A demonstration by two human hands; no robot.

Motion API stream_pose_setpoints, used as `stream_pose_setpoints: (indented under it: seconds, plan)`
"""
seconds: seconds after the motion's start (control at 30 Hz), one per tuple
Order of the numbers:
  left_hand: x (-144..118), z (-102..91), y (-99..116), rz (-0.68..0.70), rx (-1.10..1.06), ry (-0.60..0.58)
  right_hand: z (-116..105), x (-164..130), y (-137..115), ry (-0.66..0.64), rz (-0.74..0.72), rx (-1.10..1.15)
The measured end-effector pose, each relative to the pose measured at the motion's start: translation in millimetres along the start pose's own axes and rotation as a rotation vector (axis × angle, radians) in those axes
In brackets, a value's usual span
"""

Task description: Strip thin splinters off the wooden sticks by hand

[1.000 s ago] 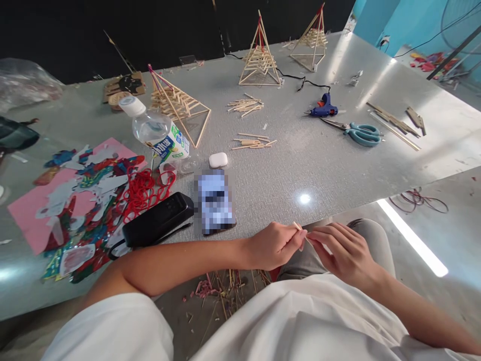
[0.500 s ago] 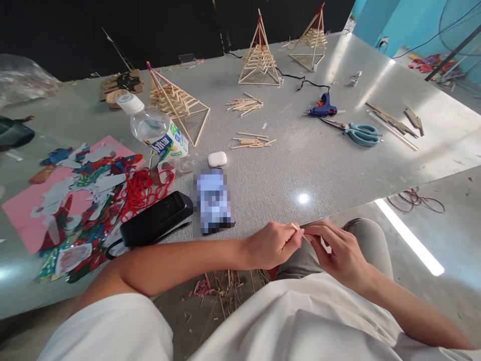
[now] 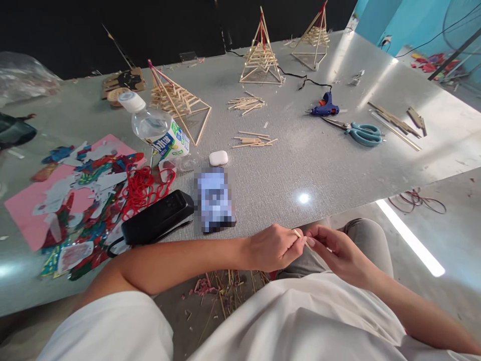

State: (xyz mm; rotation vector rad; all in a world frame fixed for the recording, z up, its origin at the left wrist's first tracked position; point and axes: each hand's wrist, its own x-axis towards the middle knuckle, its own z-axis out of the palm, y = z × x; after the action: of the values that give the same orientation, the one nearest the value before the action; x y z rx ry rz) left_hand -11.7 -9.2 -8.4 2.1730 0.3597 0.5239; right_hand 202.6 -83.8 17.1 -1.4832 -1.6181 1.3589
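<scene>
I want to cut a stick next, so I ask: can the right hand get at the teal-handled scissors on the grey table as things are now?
Probably yes. The right hand pinches a thin wooden stick with the left hand, so it must let go first. Nothing stands between it and the teal-handled scissors, but they lie far across the table.

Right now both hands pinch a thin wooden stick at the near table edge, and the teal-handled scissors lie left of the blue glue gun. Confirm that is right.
Not quite. The head view shows the teal-handled scissors lying right of the blue glue gun, not left. The rest holds: the left hand and right hand both pinch the thin wooden stick at the near edge of the grey table.
</scene>
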Motion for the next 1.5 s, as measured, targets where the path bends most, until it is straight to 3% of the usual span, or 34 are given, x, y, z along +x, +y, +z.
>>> stream_pose_setpoints:
  seconds: [0.13, 0.37, 0.63, 0.93, 1.03, 1.17, 1.23, 1.37, 1.5]
  plan:
    - [0.4, -0.3, 0.3, 0.007, 0.003, 0.004, -4.3, 0.4, -4.6, -0.026, -0.015, 0.066]
    - [0.4, 0.7, 0.1, 0.004, 0.052, -0.002, -6.4, -0.4, -4.3, 0.169, -0.27, -0.123]
    - [0.6, 0.8, 0.3, 0.008, 0.037, -0.011, -11.3, 4.3, -2.3, 0.031, -0.108, -0.04]
    - [2.1, -4.4, 4.6, -0.027, -0.081, 0.007, 1.2, 2.1, 3.9, 0.099, -0.071, 0.036]
    - [3.7, -6.0, 6.2, -0.065, -0.107, 0.026, 5.2, 1.2, 7.2, 0.21, -0.182, -0.076]
    - [6.8, -8.4, 8.8, -0.114, -0.2, 0.094, 11.0, 4.5, 16.1, 0.435, -0.56, -0.3]
    - [7.7, -9.0, 10.0, -0.136, -0.263, 0.122, 13.1, 8.2, 20.0, 0.493, -0.67, -0.404]
    - [7.9, -8.2, 9.6, -0.223, -0.401, 0.176, 9.2, 11.5, 18.9, 0.527, -0.691, -0.437]
    - [9.9, -7.4, 6.5, -0.345, -0.679, 0.246, -3.7, -3.1, 9.8, 0.539, -0.686, -0.397]
